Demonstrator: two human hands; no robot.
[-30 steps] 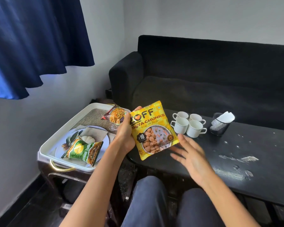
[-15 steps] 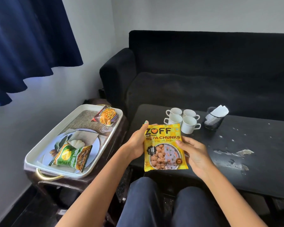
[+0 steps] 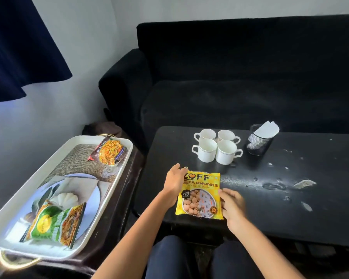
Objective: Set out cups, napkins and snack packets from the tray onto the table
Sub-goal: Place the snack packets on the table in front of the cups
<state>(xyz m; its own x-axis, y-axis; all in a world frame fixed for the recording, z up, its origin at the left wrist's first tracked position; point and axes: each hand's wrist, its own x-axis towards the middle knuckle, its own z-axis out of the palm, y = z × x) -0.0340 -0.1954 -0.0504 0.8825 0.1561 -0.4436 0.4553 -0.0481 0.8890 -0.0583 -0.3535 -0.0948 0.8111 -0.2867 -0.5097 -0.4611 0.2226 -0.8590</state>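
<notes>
Four white ceramic cups (image 3: 217, 147), napkin holder (image 3: 259, 139) already on black table (image 3: 290, 198); left hand (image 3: 174, 182), right hand (image 3: 231, 204) pinch yellow soya-chunks packet (image 3: 199, 195) edges there; green packet (image 3: 54, 224), mixture packet (image 3: 109, 151) remain in white tray (image 3: 52, 158)

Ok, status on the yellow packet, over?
Both hands, left and right, on yellow packet, flat at table edge. Two packets remain on tray. Nothing blocking.

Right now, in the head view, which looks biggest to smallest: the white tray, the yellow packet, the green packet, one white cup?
1. White tray, plainly largest.
2. Green packet and yellow packet: they look alike, so unranked.
3. Front right cup, smallest, though it stands farther from the camera.
</notes>
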